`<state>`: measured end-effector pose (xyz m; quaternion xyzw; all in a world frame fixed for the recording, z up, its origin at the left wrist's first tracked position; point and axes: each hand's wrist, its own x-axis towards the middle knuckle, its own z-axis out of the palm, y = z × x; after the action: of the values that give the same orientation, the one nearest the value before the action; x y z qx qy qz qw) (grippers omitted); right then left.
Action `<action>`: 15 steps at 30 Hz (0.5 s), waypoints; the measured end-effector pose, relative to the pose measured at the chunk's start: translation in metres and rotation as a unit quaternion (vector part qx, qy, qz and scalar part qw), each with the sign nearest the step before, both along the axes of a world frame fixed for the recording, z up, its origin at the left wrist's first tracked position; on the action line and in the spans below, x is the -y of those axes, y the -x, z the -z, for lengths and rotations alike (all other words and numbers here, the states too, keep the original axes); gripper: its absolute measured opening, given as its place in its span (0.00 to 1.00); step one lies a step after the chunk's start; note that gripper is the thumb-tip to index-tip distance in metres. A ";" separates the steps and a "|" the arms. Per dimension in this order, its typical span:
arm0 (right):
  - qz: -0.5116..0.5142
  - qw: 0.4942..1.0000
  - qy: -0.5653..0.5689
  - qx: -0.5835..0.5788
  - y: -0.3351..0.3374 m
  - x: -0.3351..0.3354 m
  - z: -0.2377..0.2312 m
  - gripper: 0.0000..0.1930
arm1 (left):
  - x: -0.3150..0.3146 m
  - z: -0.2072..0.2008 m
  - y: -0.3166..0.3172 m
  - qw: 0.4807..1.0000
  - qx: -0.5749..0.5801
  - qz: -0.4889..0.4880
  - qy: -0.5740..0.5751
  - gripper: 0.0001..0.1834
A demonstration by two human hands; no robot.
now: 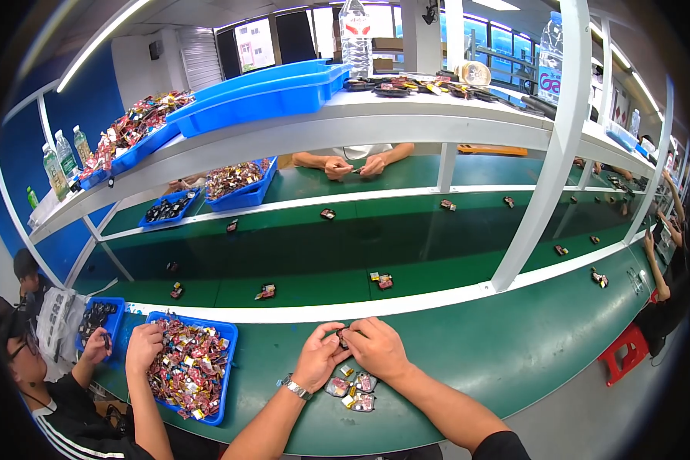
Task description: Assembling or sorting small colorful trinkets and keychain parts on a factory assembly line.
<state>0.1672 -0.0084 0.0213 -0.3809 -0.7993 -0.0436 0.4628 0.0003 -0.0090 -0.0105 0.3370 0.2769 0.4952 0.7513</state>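
My left hand (318, 359), with a metal watch on its wrist, is closed on a small dark electronic part (343, 338). The fingers of my right hand (377, 349) are pinched onto the same part from the other side. My fingers cover most of it, so its exact kind cannot be made out. Just below my hands, several small electronic assemblies (362, 401), each with a black casing, red board and yellow-and-white piece, lie close together on the green worktable (452, 349).
Left of me, a co-worker's hand (143, 349) reaches into a blue tray (227, 377) heaped with red boards. A smaller blue tray (117, 328) holds black parts. Assemblies lie spaced along the green belt (307, 249). A white post (542, 153) and shelf (468, 126) stand ahead.
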 end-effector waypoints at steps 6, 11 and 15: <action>0.023 0.999 -0.013 0.025 0.000 0.001 0.006 0.06 | 0.001 -0.004 -0.005 1.000 -0.012 -0.003 -0.002 0.15; -0.001 1.000 -0.017 -0.001 0.004 0.004 -0.004 0.10 | 0.000 -0.003 -0.002 1.000 -0.013 -0.027 -0.005 0.14; -0.021 0.999 0.042 0.004 0.004 0.000 0.005 0.13 | -0.002 -0.002 -0.001 1.000 -0.004 -0.020 -0.006 0.18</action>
<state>0.1633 -0.0083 0.0165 -0.3831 -0.8102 -0.0021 0.4437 0.0008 -0.0074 -0.0082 0.3382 0.2837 0.5102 0.7381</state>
